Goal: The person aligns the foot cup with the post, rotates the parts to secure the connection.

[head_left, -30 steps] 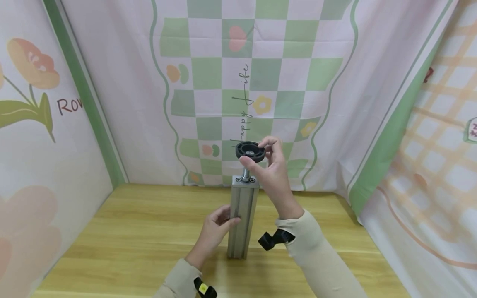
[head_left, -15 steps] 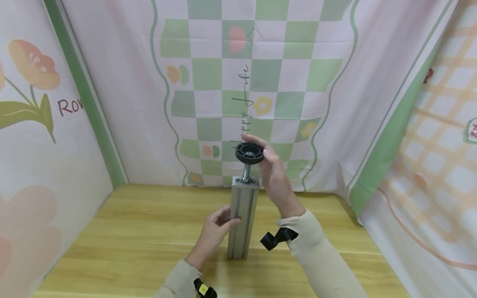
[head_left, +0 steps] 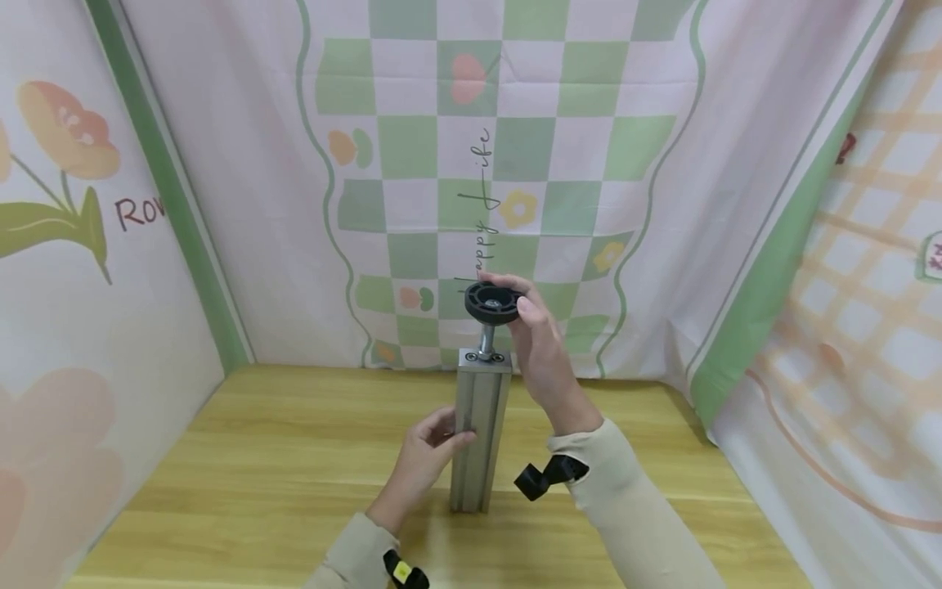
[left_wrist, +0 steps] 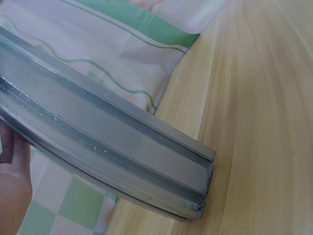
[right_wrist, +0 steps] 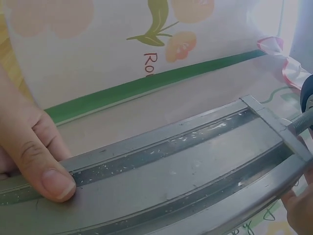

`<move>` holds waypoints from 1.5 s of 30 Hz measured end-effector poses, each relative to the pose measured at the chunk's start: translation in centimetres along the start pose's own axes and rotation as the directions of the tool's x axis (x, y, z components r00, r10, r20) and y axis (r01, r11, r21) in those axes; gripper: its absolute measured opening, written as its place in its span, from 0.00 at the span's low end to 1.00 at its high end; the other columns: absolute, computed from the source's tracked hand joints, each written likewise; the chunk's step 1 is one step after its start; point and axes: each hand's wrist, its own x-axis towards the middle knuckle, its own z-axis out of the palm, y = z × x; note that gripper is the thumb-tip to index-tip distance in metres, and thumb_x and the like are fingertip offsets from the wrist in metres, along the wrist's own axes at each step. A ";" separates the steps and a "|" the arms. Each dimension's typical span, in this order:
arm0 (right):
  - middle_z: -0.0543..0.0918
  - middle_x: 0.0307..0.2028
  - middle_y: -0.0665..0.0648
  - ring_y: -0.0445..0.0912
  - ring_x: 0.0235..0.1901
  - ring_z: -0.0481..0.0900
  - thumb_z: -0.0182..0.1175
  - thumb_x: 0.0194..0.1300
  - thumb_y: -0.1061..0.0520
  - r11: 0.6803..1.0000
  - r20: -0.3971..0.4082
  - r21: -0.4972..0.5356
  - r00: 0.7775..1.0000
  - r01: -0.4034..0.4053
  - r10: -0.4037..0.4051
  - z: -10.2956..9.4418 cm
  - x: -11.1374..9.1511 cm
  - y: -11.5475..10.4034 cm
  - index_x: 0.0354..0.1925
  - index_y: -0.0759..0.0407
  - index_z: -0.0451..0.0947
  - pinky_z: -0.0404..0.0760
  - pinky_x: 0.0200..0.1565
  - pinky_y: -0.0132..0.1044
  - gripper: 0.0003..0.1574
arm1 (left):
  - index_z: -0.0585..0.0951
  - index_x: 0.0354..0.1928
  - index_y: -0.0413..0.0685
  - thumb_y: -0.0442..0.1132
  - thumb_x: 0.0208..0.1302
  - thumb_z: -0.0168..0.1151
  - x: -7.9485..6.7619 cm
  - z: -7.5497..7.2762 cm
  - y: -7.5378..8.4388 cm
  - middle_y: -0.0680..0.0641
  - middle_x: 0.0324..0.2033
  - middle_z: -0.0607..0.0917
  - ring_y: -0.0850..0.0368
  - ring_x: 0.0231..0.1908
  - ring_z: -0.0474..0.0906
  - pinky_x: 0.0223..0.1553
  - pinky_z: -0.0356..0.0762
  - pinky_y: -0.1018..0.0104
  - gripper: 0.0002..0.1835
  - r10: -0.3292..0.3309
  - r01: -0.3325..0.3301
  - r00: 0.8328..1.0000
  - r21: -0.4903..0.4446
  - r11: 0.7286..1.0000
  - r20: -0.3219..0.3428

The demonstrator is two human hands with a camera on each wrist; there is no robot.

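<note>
An aluminium extrusion profile (head_left: 480,442) stands upright on the wooden tabletop, its long grooves flecked with small shavings in the right wrist view. Out of its top end plate rises a threaded stud (head_left: 488,337), which carries the black round base of a levelling foot (head_left: 486,314). My left hand (head_left: 421,451) grips the profile about halfway up from the left, thumb (right_wrist: 58,183) on the near face. At the levelling foot, my right hand (head_left: 543,356) holds the black base by its right side, thumb at the rim and a finger reaching around behind. Part of that finger is hidden by the base.
The wooden tabletop (head_left: 294,458) spreads around the profile. A printed curtain with green checks (head_left: 419,147) hangs behind it, and patterned cloths (head_left: 66,327) close off the left and right sides. Black straps (head_left: 562,468) circle both wrists over beige sleeves.
My right hand has shifted from pinching the base's near and right rim to reaching round its far side. The thumb has left the near edge. My left hand and the profile have stayed put.
</note>
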 end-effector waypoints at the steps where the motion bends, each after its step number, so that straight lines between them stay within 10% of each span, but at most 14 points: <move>1: 0.71 0.66 0.62 0.58 0.67 0.63 0.38 0.76 0.50 1.000 -0.005 -0.014 1.000 0.004 -0.004 0.0 0.0 0.0 0.60 0.53 0.71 0.59 0.68 0.47 0.23 | 0.81 0.59 0.46 0.43 0.62 0.73 0.0 0.0 0.0 0.45 0.45 0.84 0.51 0.47 0.80 0.49 0.80 0.65 0.24 0.000 0.000 1.000 0.000 1.000 -0.001; 19: 0.67 0.65 0.63 0.57 0.57 0.71 0.53 0.71 0.53 0.989 -0.171 -0.144 0.985 -0.042 0.017 1.0 -0.9 -0.6 0.51 0.52 0.63 0.76 0.55 0.40 0.14 | 0.82 0.58 0.47 0.43 0.62 0.73 0.0 -0.2 0.0 0.46 0.44 0.84 0.52 0.46 0.80 0.48 0.80 0.65 0.23 0.011 -0.011 1.000 0.004 1.000 -0.003; 37: 0.69 0.46 0.54 0.48 0.47 0.70 0.73 0.59 0.55 0.904 -0.268 -0.426 0.950 0.033 -0.161 2.1 -0.5 -0.8 0.44 0.62 0.62 0.65 0.50 0.42 0.30 | 0.81 0.59 0.49 0.46 0.61 0.73 -0.1 -0.3 -0.1 0.46 0.45 0.84 0.51 0.47 0.80 0.49 0.80 0.63 0.24 0.004 -0.004 1.000 -0.019 1.000 0.010; 45: 0.65 0.65 0.55 0.49 0.66 0.61 0.50 0.71 0.44 0.912 -0.213 -0.406 0.965 0.057 -0.155 1.8 -0.7 -0.7 0.62 0.65 0.65 0.58 0.64 0.51 0.32 | 0.81 0.59 0.50 0.47 0.62 0.73 -0.1 -0.2 -0.2 0.47 0.45 0.84 0.51 0.46 0.80 0.49 0.81 0.63 0.24 0.011 -0.010 1.000 -0.009 1.000 0.013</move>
